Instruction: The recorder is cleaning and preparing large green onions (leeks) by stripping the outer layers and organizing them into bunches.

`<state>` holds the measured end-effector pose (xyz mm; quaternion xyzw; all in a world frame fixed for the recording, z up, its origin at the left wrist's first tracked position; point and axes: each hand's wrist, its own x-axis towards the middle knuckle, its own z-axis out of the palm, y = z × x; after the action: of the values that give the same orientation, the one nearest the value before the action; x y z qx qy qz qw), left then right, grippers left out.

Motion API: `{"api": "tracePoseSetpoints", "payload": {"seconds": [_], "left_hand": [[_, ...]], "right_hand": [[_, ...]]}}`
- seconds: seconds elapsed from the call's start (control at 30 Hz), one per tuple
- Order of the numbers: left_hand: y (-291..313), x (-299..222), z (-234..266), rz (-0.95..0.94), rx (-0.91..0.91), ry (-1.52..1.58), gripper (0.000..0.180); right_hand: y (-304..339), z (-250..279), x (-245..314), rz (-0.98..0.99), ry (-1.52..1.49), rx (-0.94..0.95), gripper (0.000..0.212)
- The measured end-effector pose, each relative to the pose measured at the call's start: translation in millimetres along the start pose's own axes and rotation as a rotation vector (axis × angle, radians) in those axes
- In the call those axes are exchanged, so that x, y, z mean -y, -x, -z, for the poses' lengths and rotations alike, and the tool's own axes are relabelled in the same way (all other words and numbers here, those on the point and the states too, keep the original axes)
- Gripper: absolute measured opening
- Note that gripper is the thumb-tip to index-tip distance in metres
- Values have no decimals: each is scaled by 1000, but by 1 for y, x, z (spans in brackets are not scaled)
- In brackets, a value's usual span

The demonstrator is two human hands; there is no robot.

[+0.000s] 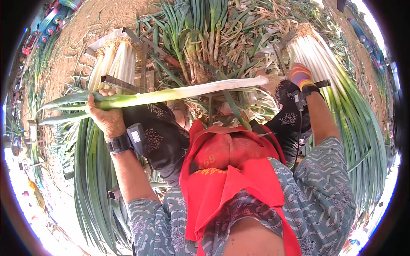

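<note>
A long green onion (188,92) lies crosswise in front of me, its green leaves to the left and its white shaft to the right. My bare left hand (106,115) is wrapped round it where the leaves begin. At its root end is my right hand (302,77), in a striped, multicoloured glove. Its fingers are closed at the roots, though the fingertips are partly hidden. Metal frame bars run close to both hands. Beyond the left hand, a bundle of white-stalked green onions (114,62) rests on a metal rack (117,83).
A larger pile of green onions (324,59) lies on the right, its leaves trailing toward me. Unpeeled green onions (196,47) with dry outer leaves stand ahead. Stripped leaves (252,38) litter the ground. A red apron (232,170) covers my lap.
</note>
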<state>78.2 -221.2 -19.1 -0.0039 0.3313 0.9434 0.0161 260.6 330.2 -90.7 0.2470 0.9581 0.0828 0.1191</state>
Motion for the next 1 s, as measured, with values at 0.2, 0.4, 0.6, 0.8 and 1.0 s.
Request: {"api": "tracePoseSetpoints", "payload": {"seconds": [0.2,0.4,0.6,0.8,1.0], "left_hand": [[-4,4,6,-3,-100,46,21],[2,2,11,-52,-135,96,20],[4,4,10,-30,-192,120,22],[1,5,13,21,-149,132,22],[-2,-1,21,13,-135,142,24]], "right_hand": [[-60,-85,-138,-144,535,-389,16],[-14,38,-68,-117,-57,-409,34],[87,127,152,882,-503,-800,54],[88,118,198,964,-383,-538,34],[85,118,199,1113,-722,-201,19]]}}
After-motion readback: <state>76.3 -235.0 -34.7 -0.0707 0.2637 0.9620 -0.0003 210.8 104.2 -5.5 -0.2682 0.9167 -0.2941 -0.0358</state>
